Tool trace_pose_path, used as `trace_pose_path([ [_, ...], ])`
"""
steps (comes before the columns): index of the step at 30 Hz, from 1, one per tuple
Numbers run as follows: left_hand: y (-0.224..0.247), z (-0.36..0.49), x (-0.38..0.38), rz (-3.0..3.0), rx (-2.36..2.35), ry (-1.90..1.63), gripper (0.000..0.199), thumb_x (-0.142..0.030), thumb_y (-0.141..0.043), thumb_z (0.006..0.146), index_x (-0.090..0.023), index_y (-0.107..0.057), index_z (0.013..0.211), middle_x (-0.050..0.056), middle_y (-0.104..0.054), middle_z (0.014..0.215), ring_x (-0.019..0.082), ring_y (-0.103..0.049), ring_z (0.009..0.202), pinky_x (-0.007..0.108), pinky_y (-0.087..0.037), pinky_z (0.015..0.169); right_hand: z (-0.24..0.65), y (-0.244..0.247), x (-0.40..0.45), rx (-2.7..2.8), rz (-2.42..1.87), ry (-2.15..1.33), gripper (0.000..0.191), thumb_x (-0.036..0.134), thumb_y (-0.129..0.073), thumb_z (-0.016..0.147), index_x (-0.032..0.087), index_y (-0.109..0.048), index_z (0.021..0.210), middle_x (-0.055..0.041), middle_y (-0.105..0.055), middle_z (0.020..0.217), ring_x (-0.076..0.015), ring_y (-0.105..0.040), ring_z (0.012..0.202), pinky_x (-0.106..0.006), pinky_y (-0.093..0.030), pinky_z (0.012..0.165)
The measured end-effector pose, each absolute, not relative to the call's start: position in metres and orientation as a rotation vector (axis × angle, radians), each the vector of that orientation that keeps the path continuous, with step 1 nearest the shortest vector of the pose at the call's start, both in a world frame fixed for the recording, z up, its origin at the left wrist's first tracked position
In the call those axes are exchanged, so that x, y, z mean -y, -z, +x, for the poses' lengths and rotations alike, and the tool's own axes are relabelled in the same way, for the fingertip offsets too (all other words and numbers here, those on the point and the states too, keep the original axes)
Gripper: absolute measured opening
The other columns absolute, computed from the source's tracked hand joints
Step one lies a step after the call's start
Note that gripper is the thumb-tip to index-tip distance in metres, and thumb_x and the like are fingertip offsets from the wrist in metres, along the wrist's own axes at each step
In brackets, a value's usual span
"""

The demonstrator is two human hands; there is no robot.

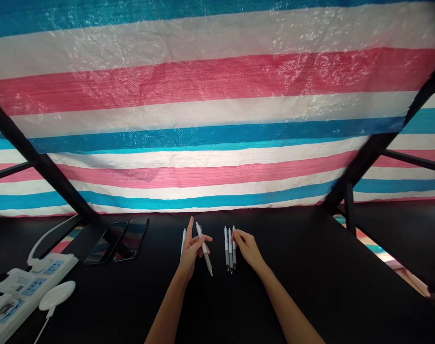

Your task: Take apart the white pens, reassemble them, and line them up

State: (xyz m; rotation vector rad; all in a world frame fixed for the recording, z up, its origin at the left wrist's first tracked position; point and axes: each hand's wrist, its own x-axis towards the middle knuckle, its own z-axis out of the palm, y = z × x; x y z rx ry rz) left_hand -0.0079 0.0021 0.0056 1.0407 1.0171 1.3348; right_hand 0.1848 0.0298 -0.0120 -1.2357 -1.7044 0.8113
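Five white pens (pixel 230 251) lie about our hands on the black tabletop (pixel 310 296). Our left hand (pixel 190 251) is half open, index finger raised, with one pen (pixel 205 255) caught between its fingers and another pen (pixel 183 241) partly behind it; our right hand (pixel 246 248) curls its fingertips (pixel 236 233) onto three pens (pixel 229 249) lying side by side, though we cannot tell whether it grips them. Well left of both hands lie two smartphones (pixel 117 240) and a power strip (pixel 31 286).
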Motion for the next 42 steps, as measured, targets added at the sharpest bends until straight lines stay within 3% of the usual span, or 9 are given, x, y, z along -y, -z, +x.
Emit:
trace_pose_path([
  [3,-0.007,-0.018,-0.003,1.155,-1.183,-1.357,0.09,-0.044,-0.059,0.076,-0.025,-0.004,0.144,0.002,-0.067,0.073,0.011,-0.053,0.047,0.021,-0.037,0.044,0.185,0.012,-0.03,1.711,-1.236,-0.808,0.048,0.048,-0.032,0.09,0.018,-0.053,0.06,0.0024,-0.042,0.052,-0.0124,-0.042,0.05,-0.024,-0.031,0.05],
  [6,-0.005,-0.033,-0.005,1.351,-1.473,-1.372,0.069,-0.044,-0.058,0.075,-0.023,-0.033,0.136,0.001,-0.064,0.068,0.013,-0.052,0.051,0.024,-0.038,0.051,0.184,0.011,-0.03,1.772,-1.225,-0.751,0.048,0.046,-0.031,0.092,0.018,-0.052,0.059,0.0017,-0.046,0.053,-0.0131,-0.045,0.051,-0.025,-0.033,0.053],
  [9,0.001,-0.049,-0.008,1.466,-1.798,-1.336,0.056,-0.046,-0.055,0.076,-0.023,-0.046,0.126,-0.002,-0.056,0.059,0.015,-0.048,0.048,0.026,-0.034,0.05,0.181,0.012,-0.029,1.916,-1.241,-0.549,0.042,0.04,-0.035,0.091,0.019,-0.052,0.059,-0.0004,-0.052,0.06,-0.0155,-0.049,0.061,-0.027,-0.036,0.061],
  [14,0.009,-0.064,-0.011,1.547,-2.046,-1.062,0.052,-0.041,-0.051,0.078,-0.024,-0.047,0.127,0.003,-0.064,0.075,0.019,-0.057,0.058,0.026,-0.035,0.052,0.174,0.016,-0.022,2.056,-1.302,-0.212,0.027,0.036,-0.052,0.085,0.02,-0.056,0.064,-0.0062,-0.057,0.088,-0.0224,-0.049,0.09,-0.035,-0.038,0.078],
  [18,0.01,-0.061,-0.009,1.632,-2.101,-0.966,0.051,-0.04,-0.049,0.079,-0.024,-0.047,0.128,0.007,-0.065,0.091,0.021,-0.059,0.07,0.027,-0.037,0.056,0.168,0.017,-0.018,2.106,-1.35,-0.156,0.023,0.034,-0.059,0.079,0.02,-0.055,0.061,-0.0076,-0.056,0.098,-0.0258,-0.046,0.1,-0.039,-0.038,0.082],
  [22,0.009,-0.056,-0.008,1.719,-2.146,-0.824,0.049,-0.04,-0.043,0.083,-0.023,-0.046,0.129,0.009,-0.058,0.105,0.02,-0.059,0.073,0.027,-0.038,0.056,0.164,0.019,-0.017,2.134,-1.39,-0.13,0.021,0.032,-0.061,0.077,0.02,-0.053,0.061,-0.0085,-0.055,0.1,-0.0273,-0.045,0.102,-0.041,-0.039,0.083],
  [28,0.012,-0.057,-0.009,1.815,-2.146,-0.728,0.045,-0.039,-0.037,0.087,-0.025,-0.048,0.128,0.008,-0.055,0.105,0.018,-0.057,0.077,0.025,-0.039,0.056,0.161,0.022,-0.018,2.122,-1.431,-0.099,0.021,0.026,-0.06,0.075,0.02,-0.053,0.057,-0.0095,-0.056,0.101,-0.0285,-0.044,0.106,-0.041,-0.037,0.085],
  [36,0.024,-0.06,-0.011,2.041,-2.261,-0.695,0.042,-0.041,-0.04,0.087,-0.024,-0.059,0.119,0.013,-0.054,0.118,0.03,-0.045,0.109,0.04,-0.041,0.083,0.16,0.021,-0.017,2.075,-1.416,-0.072,0.024,0.02,-0.055,0.076,0.019,-0.057,0.052,-0.009,-0.059,0.097,-0.0268,-0.046,0.103,-0.039,-0.038,0.084],
  [42,0.021,-0.055,-0.014,1.998,-2.125,-1.076,0.042,-0.042,-0.045,0.084,-0.022,-0.059,0.118,0.013,-0.055,0.12,0.031,-0.045,0.113,0.046,-0.039,0.09,0.168,0.014,-0.018,1.912,-1.308,-0.123,0.025,0.026,-0.05,0.083,0.02,-0.061,0.061,-0.0081,-0.06,0.093,-0.025,-0.049,0.098,-0.038,-0.039,0.081],
])
